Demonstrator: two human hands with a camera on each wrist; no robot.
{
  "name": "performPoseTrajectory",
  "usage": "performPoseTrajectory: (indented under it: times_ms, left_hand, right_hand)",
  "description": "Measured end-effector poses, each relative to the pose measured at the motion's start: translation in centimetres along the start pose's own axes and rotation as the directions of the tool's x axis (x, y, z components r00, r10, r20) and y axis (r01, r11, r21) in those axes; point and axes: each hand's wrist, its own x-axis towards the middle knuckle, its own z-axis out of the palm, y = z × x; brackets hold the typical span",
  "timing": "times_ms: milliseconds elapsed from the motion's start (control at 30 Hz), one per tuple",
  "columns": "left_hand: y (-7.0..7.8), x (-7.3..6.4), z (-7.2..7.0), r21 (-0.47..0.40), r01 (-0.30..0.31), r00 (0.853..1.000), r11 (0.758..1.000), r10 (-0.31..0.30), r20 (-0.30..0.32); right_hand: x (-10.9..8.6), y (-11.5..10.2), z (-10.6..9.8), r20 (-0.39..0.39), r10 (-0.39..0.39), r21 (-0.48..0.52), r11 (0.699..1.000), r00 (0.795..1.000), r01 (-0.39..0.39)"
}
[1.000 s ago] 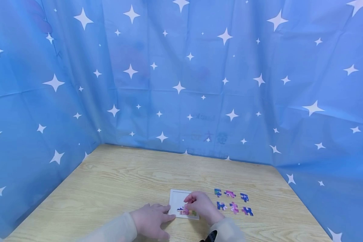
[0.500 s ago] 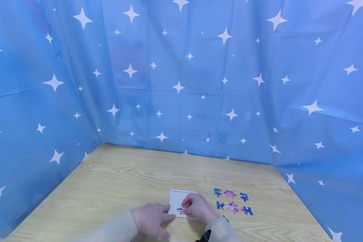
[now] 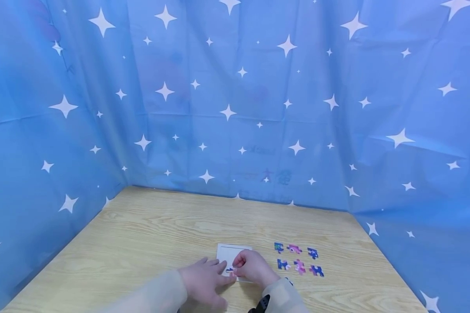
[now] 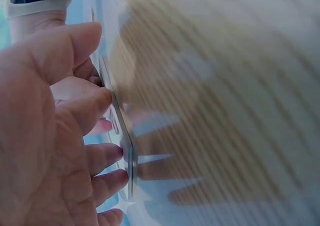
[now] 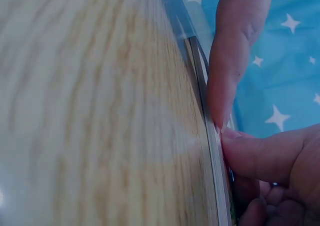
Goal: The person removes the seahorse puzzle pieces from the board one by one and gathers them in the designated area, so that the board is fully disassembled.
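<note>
A white puzzle tray (image 3: 224, 251) lies on the table, a blue-and-white puzzle piece (image 3: 229, 270) showing inside its near part. My left hand (image 3: 203, 280) spreads over the tray's left side, fingertips on its rim; the left wrist view shows those fingers along the tray edge (image 4: 126, 136). My right hand (image 3: 255, 267) bends over the tray's near right part, thumb and index pinching a pinkish puzzle piece (image 3: 235, 273) low at the tray floor. In the right wrist view the right thumb (image 5: 265, 153) lies at the tray edge (image 5: 212, 156). The right hand hides the tray's near right corner.
Several loose puzzle pieces, among them a pink one (image 3: 299, 266) and a blue one (image 3: 317, 271), lie in two rows right of the tray. Another blue piece (image 3: 288, 281) peeks out beside the right sleeve. A blue star-patterned curtain (image 3: 235, 108) encloses the table (image 3: 160, 230).
The right hand has shifted left and lower in the tray, covering pieces seen before. A blue piece near its sleeve has come into view. The left fingers have slid slightly right over the tray.
</note>
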Motion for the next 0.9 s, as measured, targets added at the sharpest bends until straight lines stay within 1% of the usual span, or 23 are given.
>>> performPoseTrajectory:
  times_ms: [267, 500, 600, 900]
  left_hand:
    - [0.23, 0.34, -0.1, 0.0, 0.033, 0.999, 0.999, -0.033, 0.02]
    - [0.26, 0.5, -0.21, -0.033, 0.042, 0.999, 0.999, -0.041, 0.03]
    - [0.31, 0.48, -0.27, -0.043, 0.048, 0.998, 0.998, -0.047, 0.032]
    - [0.64, 0.68, -0.47, -0.03, 0.07, 0.997, 0.997, -0.069, 0.027]
  right_hand:
    - [0.01, -0.09, -0.05, 0.027, 0.007, 0.018, 1.0, 1.0, -0.007]
    - [0.04, -0.13, -0.24, 0.062, 0.048, 0.049, 0.997, 0.997, -0.051]
    - [0.05, -0.1, -0.24, 0.073, 0.046, 0.067, 0.996, 0.996, -0.051]
    - [0.22, -0.1, -0.26, 0.084, 0.061, 0.075, 0.995, 0.995, -0.067]
